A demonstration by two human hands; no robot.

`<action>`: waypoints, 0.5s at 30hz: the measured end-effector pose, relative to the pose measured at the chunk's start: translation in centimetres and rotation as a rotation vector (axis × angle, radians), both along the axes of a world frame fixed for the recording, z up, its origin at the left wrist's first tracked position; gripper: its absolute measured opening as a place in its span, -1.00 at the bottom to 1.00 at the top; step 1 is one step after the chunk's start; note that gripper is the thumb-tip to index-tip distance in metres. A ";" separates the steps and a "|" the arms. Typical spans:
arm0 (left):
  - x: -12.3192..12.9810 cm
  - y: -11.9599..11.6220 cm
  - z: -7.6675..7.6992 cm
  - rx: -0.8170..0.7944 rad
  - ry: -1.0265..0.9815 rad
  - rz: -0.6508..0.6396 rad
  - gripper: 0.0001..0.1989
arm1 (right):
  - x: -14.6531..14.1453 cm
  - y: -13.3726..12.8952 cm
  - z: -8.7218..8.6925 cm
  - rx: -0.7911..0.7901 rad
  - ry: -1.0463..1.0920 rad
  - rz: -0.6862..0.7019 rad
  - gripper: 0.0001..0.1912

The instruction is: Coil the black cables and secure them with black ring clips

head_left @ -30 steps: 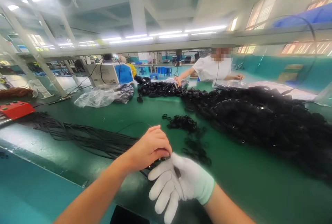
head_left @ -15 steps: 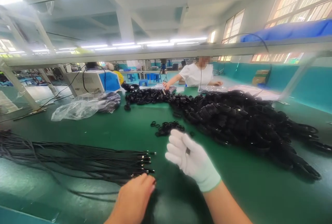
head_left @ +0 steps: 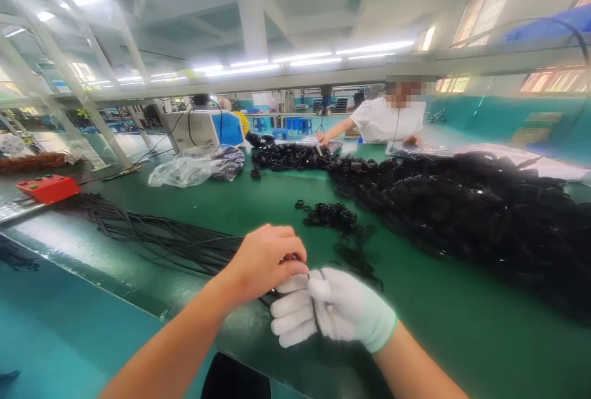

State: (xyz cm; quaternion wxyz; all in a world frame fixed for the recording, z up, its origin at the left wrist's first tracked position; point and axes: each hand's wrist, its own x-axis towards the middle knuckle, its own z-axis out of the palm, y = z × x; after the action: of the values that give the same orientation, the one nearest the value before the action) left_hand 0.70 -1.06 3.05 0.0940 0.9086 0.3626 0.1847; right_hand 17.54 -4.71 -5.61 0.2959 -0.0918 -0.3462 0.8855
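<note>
My left hand (head_left: 268,260), bare, is closed with its fingertips pinched on a thin black cable, whose held part is mostly hidden. My right hand (head_left: 335,306) wears a white knitted glove and meets the left fingertips. A dark strand of the cable (head_left: 315,310) crosses the gloved fingers, with the thumb over it. A bundle of long black cables (head_left: 170,239) stretches from the left and runs under my left hand. Beyond my hands lies a small heap of little black rings (head_left: 332,217).
A large pile of coiled black cables (head_left: 462,208) covers the right side of the green table (head_left: 221,199). Clear plastic bags (head_left: 184,168), a blue-and-white machine (head_left: 203,128) and a red button box (head_left: 48,188) stand leftward. Across the table, a person in white (head_left: 388,119) reaches into the pile.
My left hand has come up from the cable ends to my gloved right hand, which has lowered. A cable now lies across the glove. The view has swung left.
</note>
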 end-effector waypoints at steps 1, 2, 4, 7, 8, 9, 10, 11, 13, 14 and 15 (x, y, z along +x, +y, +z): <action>0.1 0.2 -0.2 -0.038 -0.028 0.005 -0.91 | -0.2 -0.1 0.0 0.009 -0.001 0.009 -0.47; 0.2 0.4 -0.5 -0.079 -0.058 0.009 -0.91 | -0.4 -0.3 0.1 0.012 -0.001 0.009 -0.46; 0.4 1.0 -1.6 -0.185 -0.128 0.012 -0.90 | -0.7 -0.4 0.4 -0.013 0.025 0.005 -0.51; 0.6 1.3 -4.4 -0.339 -0.197 0.041 -0.82 | -0.7 -0.2 1.0 -0.128 0.167 -0.037 -0.67; 0.7 1.0 -5.5 -0.361 -0.205 0.066 -0.78 | -0.6 0.0 1.2 -0.157 0.226 -0.083 -0.68; 0.8 0.4 -6.6 -0.357 -0.189 0.099 -0.75 | -0.4 0.3 1.4 -0.170 0.276 -0.151 -0.68; 0.9 -0.4 -7.5 -0.332 -0.144 0.131 -0.73 | -0.2 0.6 1.4 -0.166 0.306 -0.237 -0.70; 1.0 -1.3 -8.1 -0.288 -0.069 0.161 -0.74 | -0.1 0.9 1.3 -0.150 0.306 -0.328 -0.73; 1.0 -3.2 -8.1 -0.147 0.169 0.157 -0.79 | 0.2 1.3 0.7 -0.108 0.211 -0.460 -0.80; 1.0 -3.9 -7.4 -0.062 0.265 0.127 -0.82 | 0.2 1.3 0.3 -0.081 0.141 -0.469 -0.80; 0.9 -4.3 -6.4 0.021 0.319 0.080 -0.85 | 0.1 1.3 -0.2 -0.054 0.084 -0.437 -0.77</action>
State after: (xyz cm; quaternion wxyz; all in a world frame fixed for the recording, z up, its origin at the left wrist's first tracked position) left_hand 1.61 -5.33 -3.35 0.0184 0.9122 0.4068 0.0453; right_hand 17.66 -3.46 -5.82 0.4923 -0.1355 -0.2814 0.8125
